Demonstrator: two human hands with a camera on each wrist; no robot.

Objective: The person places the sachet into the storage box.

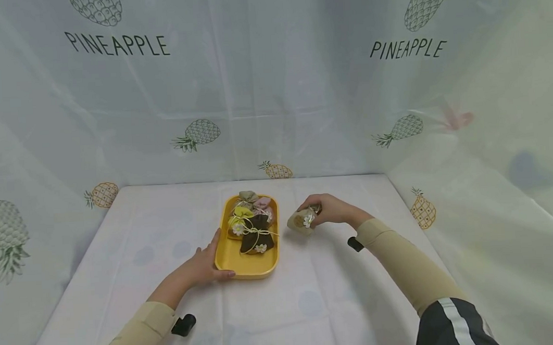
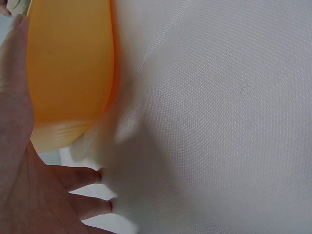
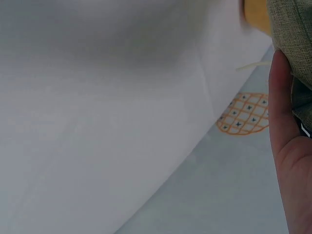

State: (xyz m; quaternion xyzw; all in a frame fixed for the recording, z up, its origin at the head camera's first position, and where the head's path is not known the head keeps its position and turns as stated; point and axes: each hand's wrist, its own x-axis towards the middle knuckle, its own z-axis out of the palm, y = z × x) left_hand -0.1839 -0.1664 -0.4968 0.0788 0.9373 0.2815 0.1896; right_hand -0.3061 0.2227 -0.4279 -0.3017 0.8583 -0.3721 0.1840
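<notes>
My right hand (image 1: pixel 332 209) grips a small beige-grey cloth pouch (image 1: pixel 296 221) with a white flower on it, just right of the tray. Coarse woven fabric of this pouch (image 3: pixel 292 29) shows at the upper right edge of the right wrist view. Against the left side and near corner of the yellow tray (image 1: pixel 241 267) rests my left hand (image 1: pixel 199 269), its fingers spread. Inside the tray, a dark brown pouch (image 1: pixel 259 223) lies in front of a yellow pouch (image 1: pixel 243 213), a pink pouch (image 1: pixel 262 204) and a grey-green pouch (image 1: pixel 248 196).
A white cloth (image 1: pixel 311 306) covers the table. Pineapple-printed sheeting (image 1: pixel 271 79) hangs behind it and along both sides. A black wrist strap piece (image 1: pixel 183 325) sticks out below the left sleeve, another (image 1: pixel 355 244) by the right sleeve.
</notes>
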